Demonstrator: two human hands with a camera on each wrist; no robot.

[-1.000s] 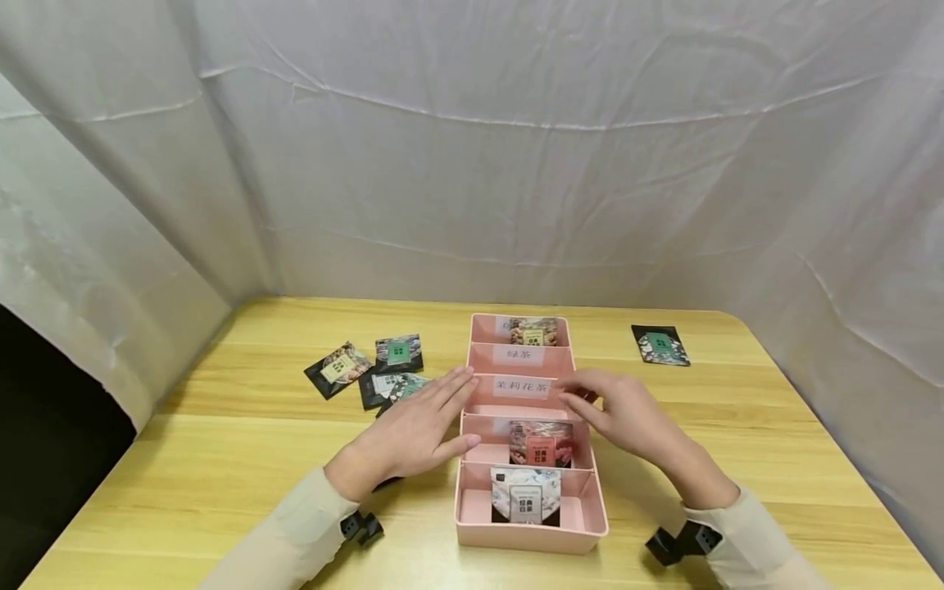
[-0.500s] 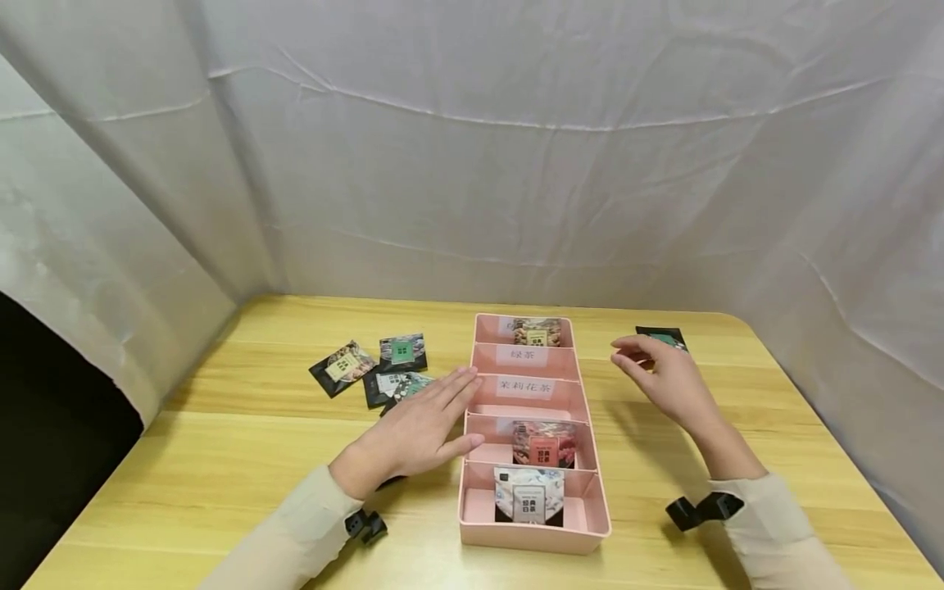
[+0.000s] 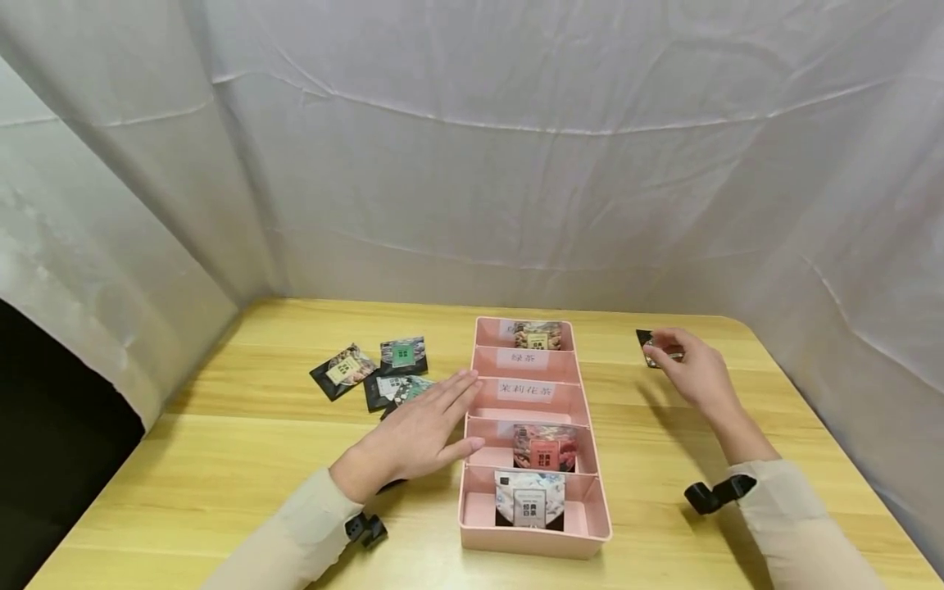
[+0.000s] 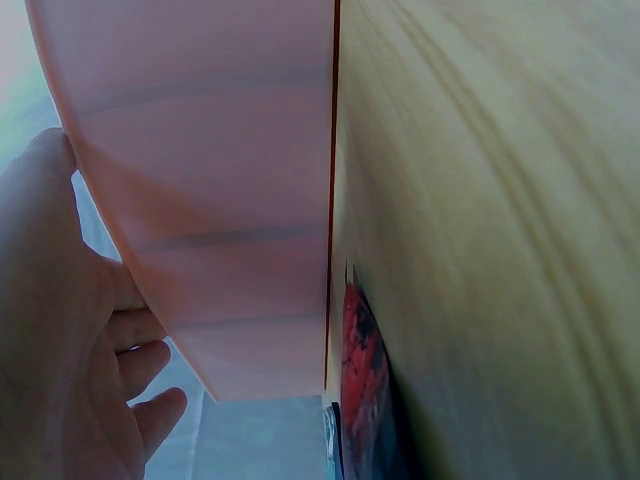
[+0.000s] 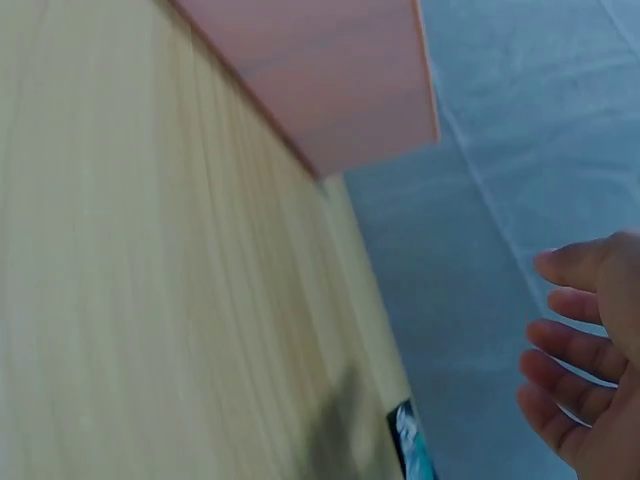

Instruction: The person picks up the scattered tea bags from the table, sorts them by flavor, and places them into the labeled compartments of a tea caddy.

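A pink divided box (image 3: pixel 534 541) has paper labels and several compartments. My left hand (image 3: pixel 413 430) rests its straight fingertips and thumb on the box's left rim. In three compartments stand sachets: a white tea sachet (image 3: pixel 529 498) in front, a red one (image 3: pixel 544 448) behind it, a yellow-labelled one (image 3: pixel 537 336) at the far end. Over at the right, my right hand (image 3: pixel 696 369) hovers with loosely bent fingers above a black tea sachet (image 3: pixel 645 338), mostly hidden by it. In the right wrist view that sachet (image 5: pixel 410 435) lies flat on the table, apart from the fingers.
Left of the box lie more sachets: a yellow-labelled one (image 3: pixel 342 370), a green-labelled one (image 3: pixel 403 354) and an overlapping pair partly behind the left hand. A red sachet (image 4: pixel 362 370) shows beside the box in the left wrist view. White curtains (image 3: pixel 472 164) surround the wooden table.
My right hand has moved from the box's right rim out to the right, over the lone sachet. My left hand stays on the left rim.
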